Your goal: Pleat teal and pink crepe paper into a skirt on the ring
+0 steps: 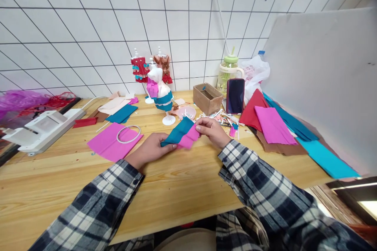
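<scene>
Between my two hands is a strip of crepe paper (180, 134), teal along its upper left and pink along its lower right. My left hand (152, 150) is closed on its left end, thumb on top. My right hand (211, 130) pinches the right end by the pink part. The strip is held above the wooden table (176, 188). Just behind it stands a small white dress form (160, 86), wrapped in teal at the hips, with pink paper at its side. A pink sheet (108, 143) lies left of my left hand, with a white ring (129, 134) on it.
Two decorated dress forms, one red (139, 68), one brown (162, 64), stand by the wall. Behind my right hand are a cardboard box (207, 100), a phone (235, 96) and a green-lidded bottle (229, 71). Coloured paper (275, 125) lies right; a power strip (44, 131) lies left.
</scene>
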A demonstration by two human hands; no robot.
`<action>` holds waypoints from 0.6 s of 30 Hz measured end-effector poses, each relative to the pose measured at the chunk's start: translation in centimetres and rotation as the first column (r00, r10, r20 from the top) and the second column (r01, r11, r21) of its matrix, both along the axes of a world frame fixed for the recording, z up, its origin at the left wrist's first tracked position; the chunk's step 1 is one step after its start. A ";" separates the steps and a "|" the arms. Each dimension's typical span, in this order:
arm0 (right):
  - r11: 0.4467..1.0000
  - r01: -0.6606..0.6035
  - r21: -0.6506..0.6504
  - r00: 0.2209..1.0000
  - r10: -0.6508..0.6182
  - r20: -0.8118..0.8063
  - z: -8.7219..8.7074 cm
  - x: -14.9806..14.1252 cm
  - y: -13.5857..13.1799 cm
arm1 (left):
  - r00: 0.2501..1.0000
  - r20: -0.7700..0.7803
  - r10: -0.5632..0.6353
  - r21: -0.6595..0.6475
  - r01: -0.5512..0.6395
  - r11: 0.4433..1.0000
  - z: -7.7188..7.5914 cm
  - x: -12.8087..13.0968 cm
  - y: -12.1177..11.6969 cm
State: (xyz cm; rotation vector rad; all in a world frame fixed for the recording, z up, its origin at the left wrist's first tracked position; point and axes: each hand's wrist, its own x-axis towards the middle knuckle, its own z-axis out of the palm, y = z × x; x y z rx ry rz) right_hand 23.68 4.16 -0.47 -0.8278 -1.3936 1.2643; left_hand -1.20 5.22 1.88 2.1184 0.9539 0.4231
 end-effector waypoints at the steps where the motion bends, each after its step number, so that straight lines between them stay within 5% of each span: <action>1: 0.998 -0.005 -0.061 1.000 0.003 -0.022 -0.2 0.0 0.1 | 0.996 0.066 -0.064 -0.201 0.076 0.977 0.5 -0.1 -0.5; 4: 0.993 0.005 -0.114 0.984 0.015 0.175 -0.9 -0.2 0.3 | 0.945 0.219 -0.241 -0.586 0.325 0.742 1.7 -0.8 -1.2; 6: 1.000 0.002 -0.026 0.885 0.010 0.465 -1.1 -0.5 0.2 | 0.935 0.099 -0.340 -0.678 0.313 0.665 2.0 -2.0 -0.7; 7: 0.999 -0.018 0.042 0.800 -0.010 0.600 -1.1 -0.7 0.2 | 0.913 -0.038 -0.405 -0.700 0.265 0.663 2.0 -2.6 -0.1; 8: 0.992 -0.051 0.116 0.710 -0.045 0.703 -1.1 -0.9 0.1 | 0.907 -0.176 -0.382 -0.671 0.173 0.721 1.8 -3.3 0.7; 11: 0.945 -0.162 0.284 0.522 -0.162 0.838 -1.0 -1.5 -0.1 | 0.939 -0.340 0.057 -0.241 -0.145 0.960 0.5 -4.6 2.8; 13: 0.928 -0.190 0.321 0.472 -0.200 0.858 -1.1 -1.8 -0.1 | 0.925 -0.208 0.319 0.096 -0.305 0.948 -0.6 -4.4 3.6; 15: 0.926 -0.195 0.323 0.446 -0.210 0.870 -1.2 -2.0 -0.2 | 0.957 -0.109 0.268 0.240 -0.236 0.942 -1.5 -3.4 3.6; 18: 0.923 -0.205 0.326 0.425 -0.216 0.879 -1.4 -2.2 -0.2 | 0.979 -0.167 0.116 0.330 -0.056 0.942 -2.3 -1.1 2.8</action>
